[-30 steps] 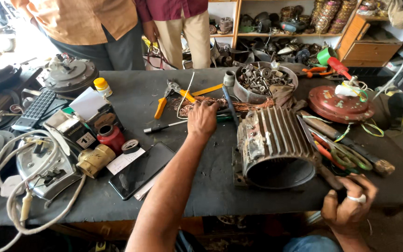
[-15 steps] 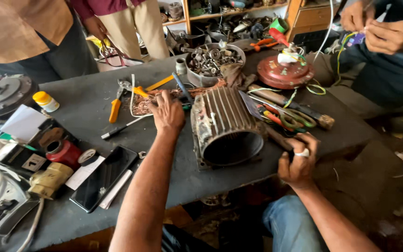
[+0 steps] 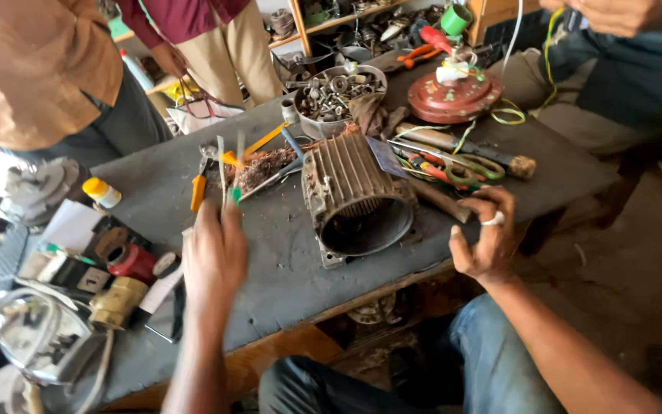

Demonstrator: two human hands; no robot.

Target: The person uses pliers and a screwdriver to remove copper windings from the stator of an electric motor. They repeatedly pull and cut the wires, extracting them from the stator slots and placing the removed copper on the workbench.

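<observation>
While the left hand (image 3: 212, 257), blurred at lower left, grips a thin green-handled tool (image 3: 235, 184) upright, the step looks like tool pick-up beside the ribbed motor housing (image 3: 358, 199) lying on its side at frame centre; the right hand (image 3: 484, 238), at centre right, hangs loosely curled and holds nothing; steadying that housing seems the need; the dark workbench (image 3: 285, 268) is cluttered, a bowl of bolts (image 3: 335, 92) above, two people standing at upper left.

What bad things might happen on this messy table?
The ribbed motor housing lies near the table's front edge, so a bump might tip it off. The left hand lifts a thin green-handled tool amid pliers and copper wire scraps; it might snag or poke someone.
</observation>
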